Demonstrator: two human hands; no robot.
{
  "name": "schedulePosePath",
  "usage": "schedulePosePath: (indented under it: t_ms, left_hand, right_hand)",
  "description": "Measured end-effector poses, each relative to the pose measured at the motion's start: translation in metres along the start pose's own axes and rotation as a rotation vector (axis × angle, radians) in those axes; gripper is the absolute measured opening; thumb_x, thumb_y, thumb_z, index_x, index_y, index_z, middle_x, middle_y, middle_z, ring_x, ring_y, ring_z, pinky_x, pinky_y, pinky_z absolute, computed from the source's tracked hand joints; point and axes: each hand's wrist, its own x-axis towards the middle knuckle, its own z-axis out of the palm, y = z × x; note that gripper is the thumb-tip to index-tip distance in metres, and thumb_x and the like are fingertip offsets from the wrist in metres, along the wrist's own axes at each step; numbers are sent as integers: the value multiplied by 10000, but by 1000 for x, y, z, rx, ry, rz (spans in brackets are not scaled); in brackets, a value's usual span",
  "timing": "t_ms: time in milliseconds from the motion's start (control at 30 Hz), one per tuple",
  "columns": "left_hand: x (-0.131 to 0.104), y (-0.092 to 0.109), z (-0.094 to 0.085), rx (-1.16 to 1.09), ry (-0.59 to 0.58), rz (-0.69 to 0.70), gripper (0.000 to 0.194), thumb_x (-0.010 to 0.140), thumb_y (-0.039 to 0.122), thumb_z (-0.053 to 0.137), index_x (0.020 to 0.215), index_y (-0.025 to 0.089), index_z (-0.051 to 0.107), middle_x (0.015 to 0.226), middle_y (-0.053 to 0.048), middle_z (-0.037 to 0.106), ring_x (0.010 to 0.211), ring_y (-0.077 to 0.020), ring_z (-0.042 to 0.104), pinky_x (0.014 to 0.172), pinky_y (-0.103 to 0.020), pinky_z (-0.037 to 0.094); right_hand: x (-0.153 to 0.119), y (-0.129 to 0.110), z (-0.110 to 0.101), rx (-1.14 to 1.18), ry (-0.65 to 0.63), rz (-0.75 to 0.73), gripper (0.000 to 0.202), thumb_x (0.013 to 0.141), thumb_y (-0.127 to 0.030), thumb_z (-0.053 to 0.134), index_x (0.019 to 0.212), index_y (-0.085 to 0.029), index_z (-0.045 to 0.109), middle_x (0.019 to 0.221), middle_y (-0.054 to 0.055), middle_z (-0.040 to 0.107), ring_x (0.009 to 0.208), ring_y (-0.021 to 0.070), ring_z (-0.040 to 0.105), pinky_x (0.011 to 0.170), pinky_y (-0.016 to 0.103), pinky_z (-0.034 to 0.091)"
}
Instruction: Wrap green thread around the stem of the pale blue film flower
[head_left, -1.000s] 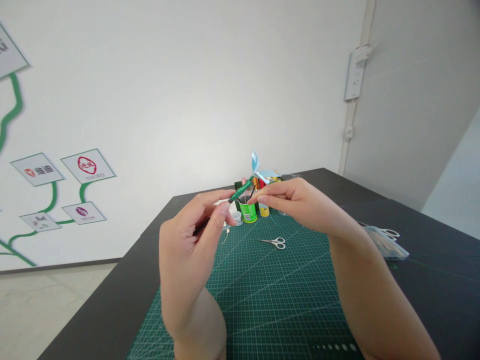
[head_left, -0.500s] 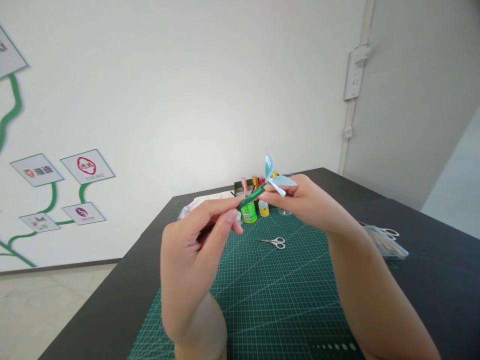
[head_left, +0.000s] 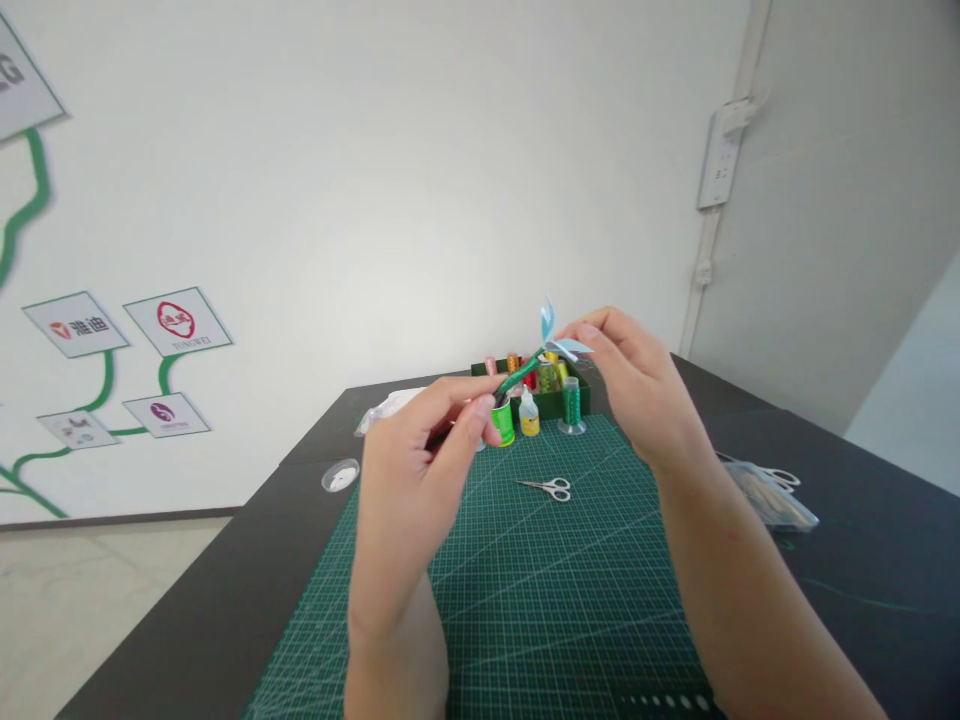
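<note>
My left hand (head_left: pixel 427 450) pinches the lower end of a green-wrapped stem (head_left: pixel 520 374) between thumb and forefinger, raised above the mat. The stem slants up to the right, and light blue ribbon petals (head_left: pixel 549 322) fan out from its tip. At that tip is my right hand (head_left: pixel 637 385), its thumb and forefinger closed at the petals; the exact contact is partly hidden. Below both hands, small white-handled scissors (head_left: pixel 556 489) lie on the green cutting mat (head_left: pixel 555 590).
A dark green box (head_left: pixel 555 404) of coloured thread spools stands at the back. Before it are a glue bottle (head_left: pixel 529 413), a bright green container (head_left: pixel 504 428) and a green spool (head_left: pixel 572 405). A clear round dish (head_left: pixel 340 475) sits left, a plastic case (head_left: pixel 776 500) right.
My right hand has lifted and turned from below the petals to their upper right side. My left hand has shifted slightly right with the stem. The thread box and dish show more.
</note>
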Motion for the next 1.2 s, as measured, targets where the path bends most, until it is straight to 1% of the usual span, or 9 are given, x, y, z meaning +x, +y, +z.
schedulePosePath:
  t_ms: [167,300,367,567,633,733,800,900,1200]
  left_hand:
    - [-6,-41,27,20,-186,-72,267,1044,318,534,1169,233,754,691,44,688,565,-96,564,571,-221,418]
    - [-43,-81,43,56,-390,-170,323,1059,346,472,1255,252,712,768,26,727,625,-128,618,649,-246,451]
    - [-64,-100,54,38,-419,-207,309,1053,325,481,1244,265,716,798,27,741,646,-132,639,664,-245,461]
    - [-104,-143,86,27,-388,-342,326,1054,283,428,1190,166,699,750,-8,717,692,-170,683,672,-252,498]
    - [-112,-147,89,24,-405,-341,303,1048,294,460,1183,198,714,785,0,731,727,-170,695,725,-259,506]
    - [-119,-145,88,22,-415,-341,318,1059,294,445,1213,231,716,806,9,739,733,-166,695,740,-259,499]
    - [-122,-144,87,25,-416,-343,321,1062,299,449,1225,242,719,799,14,737,726,-166,691,738,-259,493]
    - [-123,-143,86,28,-423,-349,314,1061,303,465,1226,244,725,795,19,734,725,-164,689,744,-258,491]
    - [-125,-146,85,65,-431,-424,301,1047,307,507,1276,230,685,766,29,750,712,-175,699,722,-270,495]
  right_hand:
    - [-24,30,12,-9,-303,44,258,973,-378,515,920,-210,704,990,65,733,1006,250,654,977,420,461]
    - [-70,77,21,321,-549,390,316,917,-503,626,1012,-210,696,954,71,739,911,245,692,957,447,527]
    - [-94,95,25,410,-574,519,397,873,-589,671,950,-200,693,896,76,734,821,235,698,904,453,563]
    - [-136,122,35,412,-518,582,446,889,-621,588,1001,-198,668,983,105,715,866,225,699,777,394,606]
    - [-144,126,37,379,-517,588,472,900,-651,550,977,-194,646,939,95,697,721,194,668,592,328,567]
    - [-153,132,38,270,-520,560,484,920,-670,534,834,-196,588,746,17,604,470,98,430,416,240,341]
    - [-157,135,39,186,-499,518,492,934,-674,514,769,-211,538,653,-33,492,480,97,357,450,243,307]
    - [-159,136,38,56,-490,449,480,953,-659,473,763,-223,543,612,-48,408,545,136,385,524,267,328]
    - [-151,130,27,-277,-671,275,362,1005,-426,385,960,-236,691,747,40,653,594,204,545,637,313,341]
